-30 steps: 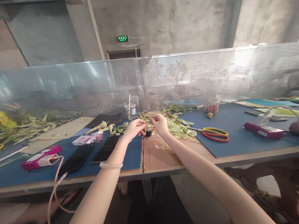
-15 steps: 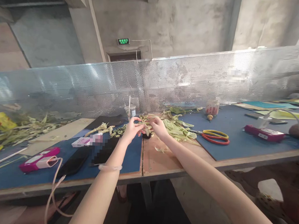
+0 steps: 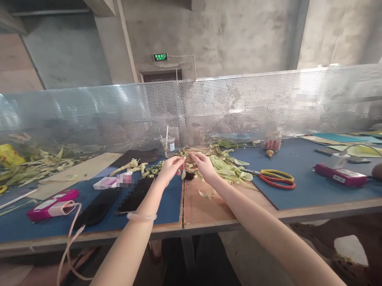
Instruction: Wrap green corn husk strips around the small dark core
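My left hand pinches a small pale green piece of leaf, which hangs from the fingertips. Close beside it, my right hand has its fingers curled in, their tips near the same piece; what they grip is too small to tell. A small black object lies on the table below the fingers. Right of it spreads a heap of pale green leaves. To the left are a pile of small dark green knotted pieces and a pale, root-like bundle.
Scissors with red and yellow handles lie on the right blue mat. Behind stand a plastic cup with a straw, a jar and a perforated metal screen. At left are a black phone and a magenta device with a cable.
My left fingers have closed together into a pinch, and the pale leaf piece now hangs down between the hands. My right hand has hardly moved. The view has shifted slightly.
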